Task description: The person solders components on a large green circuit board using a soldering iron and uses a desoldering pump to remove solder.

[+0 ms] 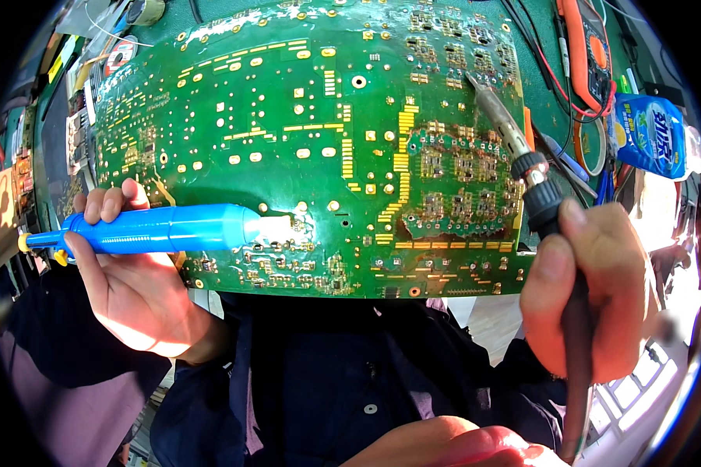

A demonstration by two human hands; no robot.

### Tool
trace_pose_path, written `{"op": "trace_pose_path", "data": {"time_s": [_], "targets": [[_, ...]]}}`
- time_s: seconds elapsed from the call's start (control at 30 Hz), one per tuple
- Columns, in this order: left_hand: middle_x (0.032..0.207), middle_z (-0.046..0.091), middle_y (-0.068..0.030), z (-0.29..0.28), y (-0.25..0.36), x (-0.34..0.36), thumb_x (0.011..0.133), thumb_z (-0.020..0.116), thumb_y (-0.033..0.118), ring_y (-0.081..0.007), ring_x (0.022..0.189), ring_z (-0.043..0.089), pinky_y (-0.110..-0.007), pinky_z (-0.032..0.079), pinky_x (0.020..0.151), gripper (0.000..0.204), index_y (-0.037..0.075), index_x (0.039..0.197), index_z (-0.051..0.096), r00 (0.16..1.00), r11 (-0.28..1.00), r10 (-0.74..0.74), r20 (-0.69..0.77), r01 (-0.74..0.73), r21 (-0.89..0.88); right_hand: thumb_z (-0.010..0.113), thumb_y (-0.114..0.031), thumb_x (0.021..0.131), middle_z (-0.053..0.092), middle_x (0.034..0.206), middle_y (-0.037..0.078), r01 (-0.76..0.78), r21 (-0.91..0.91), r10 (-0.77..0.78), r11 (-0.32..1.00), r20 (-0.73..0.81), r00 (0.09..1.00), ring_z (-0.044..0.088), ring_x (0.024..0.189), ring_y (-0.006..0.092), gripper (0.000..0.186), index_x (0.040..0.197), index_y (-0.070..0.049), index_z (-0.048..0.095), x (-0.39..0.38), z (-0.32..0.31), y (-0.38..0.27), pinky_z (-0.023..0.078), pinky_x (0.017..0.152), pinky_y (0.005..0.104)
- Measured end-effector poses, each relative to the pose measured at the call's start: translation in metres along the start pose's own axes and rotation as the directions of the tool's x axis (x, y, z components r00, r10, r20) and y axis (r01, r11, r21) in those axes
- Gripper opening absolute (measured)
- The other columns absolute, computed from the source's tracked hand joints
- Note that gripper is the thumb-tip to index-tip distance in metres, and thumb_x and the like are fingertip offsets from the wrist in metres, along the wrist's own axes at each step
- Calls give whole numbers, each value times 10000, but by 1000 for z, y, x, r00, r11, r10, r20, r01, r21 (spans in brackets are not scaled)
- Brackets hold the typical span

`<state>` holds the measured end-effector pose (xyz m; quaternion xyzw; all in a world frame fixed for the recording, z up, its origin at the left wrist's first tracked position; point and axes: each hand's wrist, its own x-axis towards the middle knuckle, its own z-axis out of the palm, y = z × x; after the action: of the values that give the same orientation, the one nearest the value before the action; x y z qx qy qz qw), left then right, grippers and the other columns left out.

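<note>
A large green circuit board [280, 175] lies in front of me, dense with gold pads and small parts. My left hand [144, 300] is wrapped around a blue desoldering pump [163, 228] with a yellow plunger end. The pump lies level across the board's lower left, its pale nozzle close to or on the glare-lit lower part. In my right hand [592, 288] is a soldering iron [514, 144], gripped by its dark handle. Its tip points up and left at the rows of small parts near the board's upper right; whether it touches them I cannot tell. The iron's cord hangs below my fist.
An orange multimeter [586, 58] with red and black leads sits at the upper right. Beside it are a blue package [650, 136] and a ring-shaped roll [590, 149]. At the upper left stands a spool [121, 53], with cluttered boards and parts along the left side.
</note>
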<state>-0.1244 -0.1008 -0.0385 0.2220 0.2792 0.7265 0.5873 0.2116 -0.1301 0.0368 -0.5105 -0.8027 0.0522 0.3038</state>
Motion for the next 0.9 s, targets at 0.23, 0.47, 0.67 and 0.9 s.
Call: {"op": "trace_pose_path", "data": {"time_s": [0.23, 0.47, 0.67, 0.9], "targets": [[1074, 427, -125, -1, -6, 3, 1110, 404, 233, -250, 1009, 478, -481, 369, 1088, 369, -73, 1310, 351, 995, 995, -1, 98, 11, -103, 625, 8, 889, 544, 628, 131, 197, -62, -195, 978, 40, 980, 474, 474, 196, 221, 1072, 124, 578, 2, 2, 1, 344, 415, 300], [1017, 396, -95, 8, -6, 2, 1087, 447, 169, -230, 961, 463, -466, 368, 1066, 277, -38, 1240, 343, 1000, 999, 21, -12, -21, -35, 629, 4, 893, 550, 646, 134, 187, -85, -178, 979, 105, 978, 481, 488, 201, 225, 1078, 120, 576, 6, 2, 9, 347, 421, 302], [1013, 390, -86, 10, -4, 2, 1077, 468, 150, -220, 934, 452, -447, 358, 1037, 267, -23, 1238, 344, 996, 1000, 15, -88, -16, -4, 628, -10, 915, 558, 670, 139, 155, -37, -147, 987, 167, 975, 478, 508, 199, 232, 1103, 112, 569, 5, -8, 15, 363, 446, 314], [1020, 393, -83, 8, -3, 1, 1078, 464, 150, -217, 944, 454, -454, 359, 1053, 267, -20, 1245, 343, 999, 999, -6, -38, 5, -32, 634, -16, 925, 557, 687, 142, 68, -1, -67, 998, 193, 979, 477, 539, 188, 204, 1086, 94, 573, 0, -14, 21, 360, 476, 307]]}}
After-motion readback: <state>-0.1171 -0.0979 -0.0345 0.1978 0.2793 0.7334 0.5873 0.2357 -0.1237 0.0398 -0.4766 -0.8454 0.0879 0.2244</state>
